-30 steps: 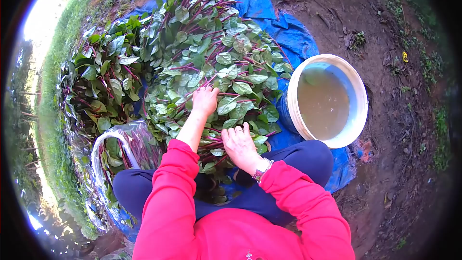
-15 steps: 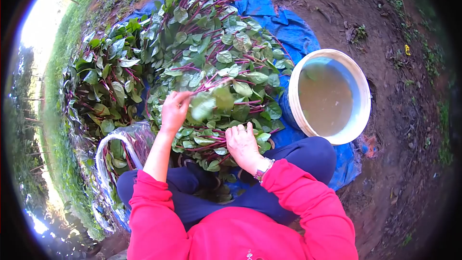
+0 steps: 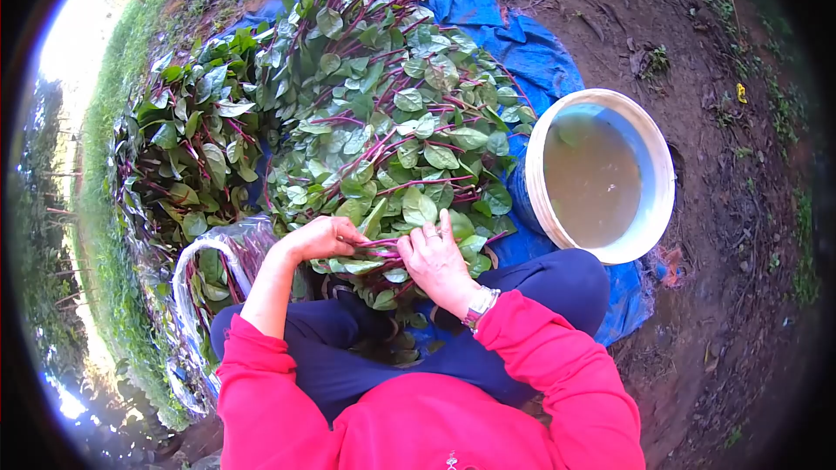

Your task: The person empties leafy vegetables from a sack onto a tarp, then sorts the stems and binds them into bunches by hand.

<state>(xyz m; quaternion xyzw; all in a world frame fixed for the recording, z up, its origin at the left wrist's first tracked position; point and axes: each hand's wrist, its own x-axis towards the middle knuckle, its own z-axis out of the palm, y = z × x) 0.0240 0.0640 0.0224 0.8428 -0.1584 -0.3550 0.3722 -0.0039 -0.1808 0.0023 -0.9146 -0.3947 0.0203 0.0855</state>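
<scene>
A big heap of leafy greens with purple stems [image 3: 392, 113] is spread in front of me. My left hand [image 3: 326, 238] is closed around the stem ends of some greens at the near edge of the heap. Just to its right, my right hand [image 3: 435, 257], with a watch on the wrist, rests on a small bundle of stems and leaves [image 3: 374, 270], fingers bent over it and the thumb side up. The leaves of the left hand's stems lie near the right hand's fingers.
A white bucket [image 3: 533, 174] of murky water stands at the right on a blue tarp [image 3: 522, 52]. Darker greens [image 3: 187, 148] are piled at the left, above a clear plastic bag with a white rim [image 3: 181, 283]. Muddy ground [image 3: 714, 296] lies at the far right.
My left hand has drawn stems out of the heap toward the left, then brought them down beside my right hand. The right hand has stayed on the bundle.
</scene>
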